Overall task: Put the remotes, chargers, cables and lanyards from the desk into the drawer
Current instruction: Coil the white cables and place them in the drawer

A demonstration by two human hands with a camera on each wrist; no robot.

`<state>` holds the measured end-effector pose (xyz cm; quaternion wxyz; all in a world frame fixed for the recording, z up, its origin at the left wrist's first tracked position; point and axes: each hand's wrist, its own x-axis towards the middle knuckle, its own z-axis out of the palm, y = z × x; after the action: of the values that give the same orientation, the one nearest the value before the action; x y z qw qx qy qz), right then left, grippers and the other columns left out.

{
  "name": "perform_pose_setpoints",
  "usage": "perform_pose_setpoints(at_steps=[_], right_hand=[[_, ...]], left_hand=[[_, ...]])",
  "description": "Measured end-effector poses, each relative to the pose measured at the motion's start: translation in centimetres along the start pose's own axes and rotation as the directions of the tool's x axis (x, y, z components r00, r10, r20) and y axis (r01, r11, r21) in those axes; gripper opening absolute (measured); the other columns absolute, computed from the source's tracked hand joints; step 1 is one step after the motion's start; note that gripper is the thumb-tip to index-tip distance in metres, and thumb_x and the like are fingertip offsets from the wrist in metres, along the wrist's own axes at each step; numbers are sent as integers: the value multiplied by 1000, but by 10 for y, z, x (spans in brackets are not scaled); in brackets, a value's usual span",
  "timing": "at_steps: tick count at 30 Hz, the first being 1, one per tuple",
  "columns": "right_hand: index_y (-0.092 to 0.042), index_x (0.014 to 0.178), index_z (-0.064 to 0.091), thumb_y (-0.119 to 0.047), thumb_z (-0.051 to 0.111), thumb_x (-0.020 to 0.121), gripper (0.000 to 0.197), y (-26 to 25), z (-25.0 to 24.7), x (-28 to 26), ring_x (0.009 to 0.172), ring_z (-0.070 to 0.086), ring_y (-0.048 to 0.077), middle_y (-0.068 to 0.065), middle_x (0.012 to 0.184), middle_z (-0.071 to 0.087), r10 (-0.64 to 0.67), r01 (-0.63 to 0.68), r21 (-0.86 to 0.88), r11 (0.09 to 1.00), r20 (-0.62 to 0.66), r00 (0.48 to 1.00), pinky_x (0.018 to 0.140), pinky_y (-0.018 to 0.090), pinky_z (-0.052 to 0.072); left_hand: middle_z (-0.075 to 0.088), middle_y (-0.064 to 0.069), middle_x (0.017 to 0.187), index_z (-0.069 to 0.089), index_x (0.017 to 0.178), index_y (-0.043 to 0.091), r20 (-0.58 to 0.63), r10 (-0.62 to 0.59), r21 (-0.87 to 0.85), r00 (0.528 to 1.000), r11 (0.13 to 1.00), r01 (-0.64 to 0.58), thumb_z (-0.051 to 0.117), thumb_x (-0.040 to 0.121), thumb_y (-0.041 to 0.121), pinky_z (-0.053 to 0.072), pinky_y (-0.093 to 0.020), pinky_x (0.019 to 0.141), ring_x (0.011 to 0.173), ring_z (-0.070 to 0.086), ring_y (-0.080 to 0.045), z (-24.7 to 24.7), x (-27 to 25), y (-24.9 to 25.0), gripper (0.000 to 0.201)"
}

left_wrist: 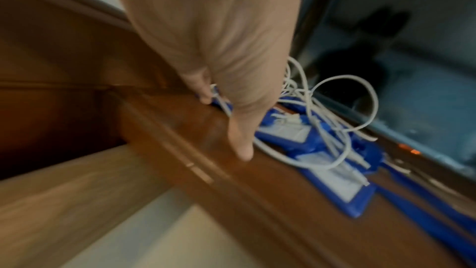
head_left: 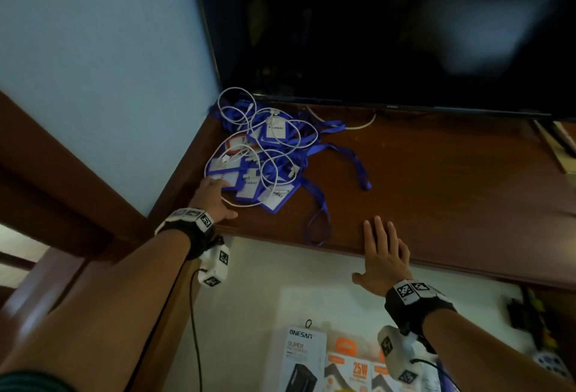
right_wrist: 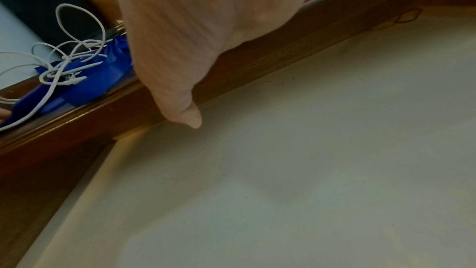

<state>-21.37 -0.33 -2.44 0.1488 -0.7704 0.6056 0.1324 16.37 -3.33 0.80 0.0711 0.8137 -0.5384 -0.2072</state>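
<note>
A tangle of blue lanyards [head_left: 311, 148] with white badge cards lies at the wooden desk's [head_left: 436, 192] back left corner, with a white cable [head_left: 274, 161] looped over it. My left hand [head_left: 215, 198] reaches to the pile's near left edge. In the left wrist view a fingertip [left_wrist: 206, 97] touches the cable [left_wrist: 345, 129] and a badge holder [left_wrist: 335, 178], thumb out on the desk; no clear grip shows. My right hand [head_left: 383, 245] hovers flat over the desk's front edge, fingers straight, holding nothing. The right wrist view shows its thumb [right_wrist: 185, 113] and the lanyards [right_wrist: 103, 72].
Below the desk edge the open drawer [head_left: 265, 282] has a pale bottom holding a power bank box [head_left: 304, 357] and orange charger boxes [head_left: 355, 366]. A dark TV screen [head_left: 374, 33] stands behind the pile. One blue strap [head_left: 318, 229] hangs over the front edge.
</note>
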Motion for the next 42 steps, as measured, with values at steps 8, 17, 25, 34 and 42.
perform_pose_setpoints(at_steps=[8,17,25,34,42], right_hand=[[-17,147,-26,-60,60,79,118,0,1,1,144,-24,31,5,156,-31,3,-3,-16,1000,9,1000,118,45,5],[-19,147,-27,-65,62,74,124,-2,-7,1,145,-22,32,6,155,-31,26,-24,-30,999,67,997,119,47,6],[-22,153,8,-50,66,81,96,-27,-87,8,144,18,35,15,158,14,-4,-28,474,880,66,998,113,47,28],[-42,150,7,-41,80,70,108,-79,-254,-31,132,44,30,6,154,24,-200,393,887,242,-350,915,105,47,42],[-8,84,67,-34,54,96,31,-86,-278,-81,74,66,27,8,90,71,-132,465,882,75,-454,881,72,34,50]], left_hand=[[48,-9,119,66,90,12,-150,134,111,980,987,-119,66,87,12,47,-34,94,110,56,-26,1,-15,-24,3],[69,-15,104,63,101,13,-442,86,-177,893,967,-181,55,94,23,48,-39,88,99,63,-33,-104,-18,23,15],[67,2,94,65,94,18,-681,154,-277,716,851,-447,62,90,27,42,-19,83,88,62,-13,-231,-51,112,11],[65,2,100,67,98,15,-798,414,-127,438,596,-793,64,89,17,40,-2,76,82,57,6,-271,-130,208,9],[59,10,94,65,97,22,-693,676,156,248,477,-865,65,88,21,38,-9,78,85,52,1,-274,-172,223,9]])
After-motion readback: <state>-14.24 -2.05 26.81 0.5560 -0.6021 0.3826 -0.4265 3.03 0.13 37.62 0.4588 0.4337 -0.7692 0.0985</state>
